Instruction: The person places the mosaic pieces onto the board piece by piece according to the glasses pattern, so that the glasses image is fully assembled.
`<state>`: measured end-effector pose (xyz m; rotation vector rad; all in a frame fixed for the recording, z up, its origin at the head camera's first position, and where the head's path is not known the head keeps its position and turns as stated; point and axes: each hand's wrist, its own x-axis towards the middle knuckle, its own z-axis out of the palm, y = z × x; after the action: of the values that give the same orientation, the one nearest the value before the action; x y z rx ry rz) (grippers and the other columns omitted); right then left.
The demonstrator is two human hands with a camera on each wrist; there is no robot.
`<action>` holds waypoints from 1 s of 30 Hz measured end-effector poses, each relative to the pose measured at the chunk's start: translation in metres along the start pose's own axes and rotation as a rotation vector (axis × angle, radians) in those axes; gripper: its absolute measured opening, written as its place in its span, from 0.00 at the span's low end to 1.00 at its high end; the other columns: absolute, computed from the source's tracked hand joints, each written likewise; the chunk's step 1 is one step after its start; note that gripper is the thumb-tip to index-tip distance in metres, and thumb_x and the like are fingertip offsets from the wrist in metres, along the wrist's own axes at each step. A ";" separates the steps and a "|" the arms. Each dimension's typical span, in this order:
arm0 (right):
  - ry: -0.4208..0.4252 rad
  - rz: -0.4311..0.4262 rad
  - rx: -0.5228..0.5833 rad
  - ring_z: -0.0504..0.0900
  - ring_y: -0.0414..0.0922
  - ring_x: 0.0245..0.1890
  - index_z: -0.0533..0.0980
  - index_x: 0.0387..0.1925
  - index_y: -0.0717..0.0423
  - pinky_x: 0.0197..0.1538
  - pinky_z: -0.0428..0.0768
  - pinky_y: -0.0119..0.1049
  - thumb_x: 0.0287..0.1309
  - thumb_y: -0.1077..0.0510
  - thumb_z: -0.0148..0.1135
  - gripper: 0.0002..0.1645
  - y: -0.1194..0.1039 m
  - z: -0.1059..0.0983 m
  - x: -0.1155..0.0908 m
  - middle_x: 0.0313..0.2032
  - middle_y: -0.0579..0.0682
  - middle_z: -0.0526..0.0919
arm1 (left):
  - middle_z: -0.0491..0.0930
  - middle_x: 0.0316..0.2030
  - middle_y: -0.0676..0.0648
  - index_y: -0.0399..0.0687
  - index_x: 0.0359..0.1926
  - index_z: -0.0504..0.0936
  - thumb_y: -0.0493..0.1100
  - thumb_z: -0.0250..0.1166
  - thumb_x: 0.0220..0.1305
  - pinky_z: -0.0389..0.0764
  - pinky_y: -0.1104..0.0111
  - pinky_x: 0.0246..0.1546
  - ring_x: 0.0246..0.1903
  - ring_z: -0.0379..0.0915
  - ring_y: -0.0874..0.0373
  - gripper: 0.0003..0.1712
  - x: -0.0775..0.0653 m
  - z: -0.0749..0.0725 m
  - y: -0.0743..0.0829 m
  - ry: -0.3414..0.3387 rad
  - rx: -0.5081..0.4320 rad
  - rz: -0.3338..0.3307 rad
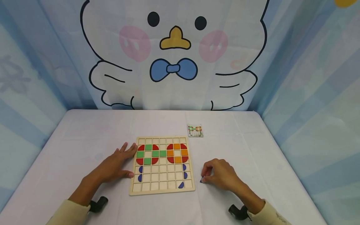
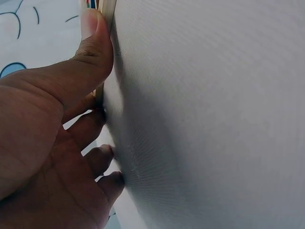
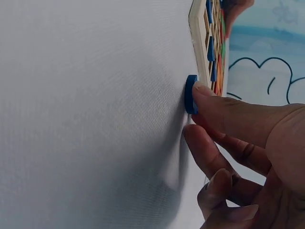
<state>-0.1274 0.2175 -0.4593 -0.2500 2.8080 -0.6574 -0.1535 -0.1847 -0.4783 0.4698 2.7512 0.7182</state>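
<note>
A wooden grid board (image 1: 163, 187) lies on the table, with red quarter-round, green and orange square tiles in two ring patterns and several blue pieces in its lower rows. My left hand (image 1: 116, 165) rests at the board's left edge, thumb and fingers spread and touching the rim; the left wrist view shows the thumb (image 2: 95, 43) on the board's side. To the right of the board, my right hand (image 1: 220, 175) pinches a small blue tile (image 3: 190, 94) between thumb and fingers, just above the cloth. The tile's full shape is partly covered by the fingers.
A small pattern card (image 1: 195, 131) with a printed picture of coloured tiles lies beyond the board's upper right corner. White cloth (image 1: 239, 134) covers the table. Printed curtains (image 1: 174, 93) stand behind it and at both sides.
</note>
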 end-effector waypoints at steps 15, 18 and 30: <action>-0.036 -0.103 -0.009 0.77 0.39 0.33 0.82 0.21 0.39 0.46 0.79 0.43 0.45 0.61 0.87 0.19 -0.002 -0.001 -0.003 0.24 0.32 0.81 | 0.53 0.84 0.37 0.47 0.84 0.55 0.58 0.82 0.51 0.52 0.29 0.77 0.83 0.39 0.28 0.67 -0.001 0.000 0.001 -0.002 0.012 -0.001; -0.051 -0.130 -0.001 0.77 0.38 0.32 0.83 0.24 0.39 0.44 0.77 0.39 0.47 0.61 0.86 0.17 -0.001 -0.001 -0.003 0.24 0.30 0.81 | 0.52 0.84 0.37 0.48 0.84 0.55 0.58 0.83 0.50 0.53 0.29 0.76 0.83 0.39 0.27 0.68 -0.001 -0.001 0.001 -0.002 0.013 -0.003; -0.037 -0.275 0.110 0.75 0.35 0.29 0.83 0.34 0.40 0.33 0.74 0.28 0.56 0.59 0.81 0.13 -0.016 0.001 0.001 0.28 0.29 0.84 | 0.53 0.84 0.37 0.48 0.85 0.55 0.58 0.82 0.51 0.54 0.28 0.76 0.83 0.40 0.28 0.67 -0.001 -0.001 0.001 0.008 0.029 -0.002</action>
<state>-0.1264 0.2025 -0.4524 -0.6272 2.7153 -0.8538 -0.1520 -0.1845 -0.4769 0.4708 2.7721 0.6825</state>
